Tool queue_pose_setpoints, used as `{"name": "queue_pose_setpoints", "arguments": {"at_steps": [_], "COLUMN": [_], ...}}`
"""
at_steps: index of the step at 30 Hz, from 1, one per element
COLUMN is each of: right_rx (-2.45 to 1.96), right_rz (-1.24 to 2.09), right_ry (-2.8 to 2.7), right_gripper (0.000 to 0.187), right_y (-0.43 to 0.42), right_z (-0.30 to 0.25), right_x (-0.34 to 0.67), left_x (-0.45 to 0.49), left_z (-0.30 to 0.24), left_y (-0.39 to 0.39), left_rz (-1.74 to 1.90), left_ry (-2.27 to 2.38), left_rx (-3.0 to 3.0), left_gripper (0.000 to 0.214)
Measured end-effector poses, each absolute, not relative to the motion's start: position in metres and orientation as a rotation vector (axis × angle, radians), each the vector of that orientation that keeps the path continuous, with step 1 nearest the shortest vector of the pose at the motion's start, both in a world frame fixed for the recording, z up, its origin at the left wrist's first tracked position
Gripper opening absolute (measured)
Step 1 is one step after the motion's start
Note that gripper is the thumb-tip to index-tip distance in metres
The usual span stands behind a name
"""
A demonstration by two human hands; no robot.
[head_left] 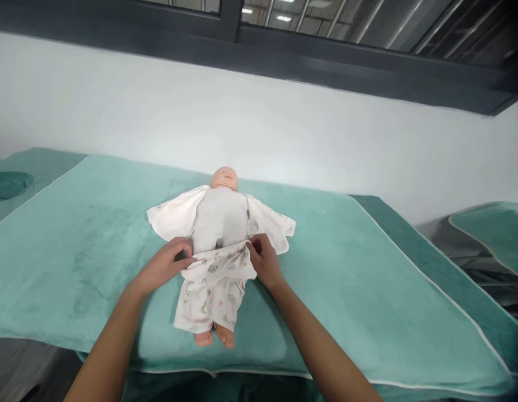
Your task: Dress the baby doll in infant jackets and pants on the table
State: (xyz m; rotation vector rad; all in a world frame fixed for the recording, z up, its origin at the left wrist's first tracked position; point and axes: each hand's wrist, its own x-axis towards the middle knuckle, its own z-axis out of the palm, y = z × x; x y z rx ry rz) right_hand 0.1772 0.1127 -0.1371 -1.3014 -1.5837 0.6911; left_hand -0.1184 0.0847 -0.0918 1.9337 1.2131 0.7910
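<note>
A baby doll (pixel 222 215) lies on its back on a teal towel (pixel 346 279), head towards the wall. An open white top (pixel 175 216) is spread under its grey torso. It wears white printed pants (pixel 212 293), and its bare feet stick out below. My left hand (pixel 164 265) pinches the pants' waistband at the doll's left hip side. My right hand (pixel 265 259) grips the waistband on the other side. Both hands are closed on the fabric.
The towel covers a padded table whose front edge (pixel 242 373) is near me. A white wall rises behind, with a dark window frame above. Another teal-covered surface (pixel 493 229) stands at the right, and a teal pillow (pixel 9 184) lies far left.
</note>
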Motion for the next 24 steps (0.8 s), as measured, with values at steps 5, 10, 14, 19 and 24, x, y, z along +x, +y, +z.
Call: {"name": "queue_pose_setpoints", "arguments": {"at_steps": [5, 10, 14, 19, 24], "right_rx": [-1.114, -1.092, -1.244, -1.214, -1.389], "right_rz": [0.374, 0.392, 0.588, 0.923, 0.887], "right_ry": [-1.767, -1.948, -1.769, -1.323, -1.483], "right_gripper": [0.008, 0.019, 0.013, 0.011, 0.030], "right_y": [0.111, 0.127, 0.173, 0.205, 0.189], "right_z": [-0.134, -0.115, -0.102, -0.117, -0.125], "right_x": [0.174, 0.185, 0.185, 0.175, 0.185], "left_x": [-0.100, -0.081, -0.074, -0.075, -0.097], "left_z": [-0.088, -0.079, -0.078, -0.099, -0.095], "left_y": [0.101, 0.134, 0.171, 0.197, 0.182], "left_rz": [1.104, 1.140, 1.245, 1.342, 1.012], "left_ry": [1.310, 1.558, 1.719, 1.514, 1.292], "left_rx": [2.014, 1.923, 1.800, 1.489, 1.473], "left_gripper": [0.021, 0.021, 0.020, 0.026, 0.035]}}
